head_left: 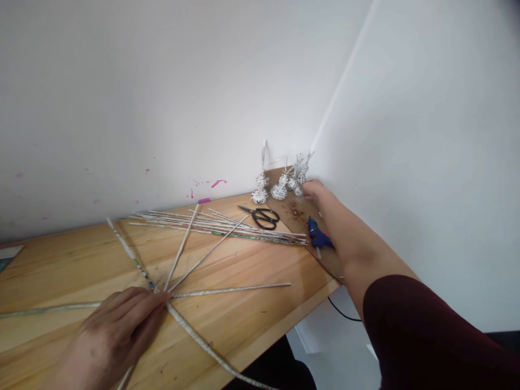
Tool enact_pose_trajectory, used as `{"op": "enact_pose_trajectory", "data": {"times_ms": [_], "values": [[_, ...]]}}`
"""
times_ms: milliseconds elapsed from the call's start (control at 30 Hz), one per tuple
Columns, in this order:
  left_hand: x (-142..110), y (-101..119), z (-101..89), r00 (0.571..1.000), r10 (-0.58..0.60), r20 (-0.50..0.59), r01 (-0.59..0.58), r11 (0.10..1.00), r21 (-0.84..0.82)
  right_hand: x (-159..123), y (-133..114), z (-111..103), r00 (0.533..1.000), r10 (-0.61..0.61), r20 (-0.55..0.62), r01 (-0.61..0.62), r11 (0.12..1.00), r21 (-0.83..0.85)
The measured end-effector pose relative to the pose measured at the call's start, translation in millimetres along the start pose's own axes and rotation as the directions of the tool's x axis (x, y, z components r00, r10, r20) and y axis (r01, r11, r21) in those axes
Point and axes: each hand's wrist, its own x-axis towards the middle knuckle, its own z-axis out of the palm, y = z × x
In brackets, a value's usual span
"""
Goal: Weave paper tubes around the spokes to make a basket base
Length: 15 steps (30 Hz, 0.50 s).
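My left hand (pixel 116 319) lies flat on the wooden table (pixel 252 309), fingers stretched out, pressing down where several rolled paper sticks (pixel 203 259) cross in a star. My right hand (pixel 320 196) reaches to the far corner, next to small woven paper figures (pixel 290 183). Its fingers are hidden behind the hand, so I cannot tell whether they grip one. A blue glue gun (pixel 319 235) lies just left of my right forearm.
A bundle of loose paper sticks (pixel 227 226) lies along the back of the table. Black scissors (pixel 264 216) rest beside it. A brown board (pixel 296 211) sits under the figures. White walls meet at the corner. The table's front edge runs diagonally at right.
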Motion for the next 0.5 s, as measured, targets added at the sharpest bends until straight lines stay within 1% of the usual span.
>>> {"op": "enact_pose_trajectory", "data": {"times_ms": [67,100,233,300,367,500], "values": [[-1.1,-1.2,1.5,1.0,0.001,-0.008,-0.001,1.0,-0.003,-4.4,-5.2,0.2,0.998,0.006,0.059,-0.004,0.999,-0.036],[-1.5,-1.6,2.0,1.0,0.002,-0.014,-0.002,1.0,-0.004,-6.9,-8.1,0.1,0.998,0.003,0.058,0.001,0.998,-0.059],[-3.9,-2.9,2.7,1.0,-0.019,0.001,0.019,1.0,-0.005,-14.2,-18.7,0.3,0.997,-0.066,-0.029,0.061,0.986,-0.156],[-5.1,-3.2,2.7,1.0,-0.02,0.014,0.02,1.0,0.0,-13.4,-20.4,-0.5,0.994,-0.102,-0.047,0.092,0.98,-0.179],[-5.2,-2.8,2.3,1.0,-0.013,0.02,0.013,1.0,0.005,-9.7,-17.7,-3.2,0.994,-0.1,-0.054,0.088,0.978,-0.191],[-1.7,0.1,0.7,1.0,-0.008,0.005,0.008,1.0,0.012,-0.7,-4.3,-10.3,0.994,-0.07,-0.084,0.05,0.974,-0.219]]}}
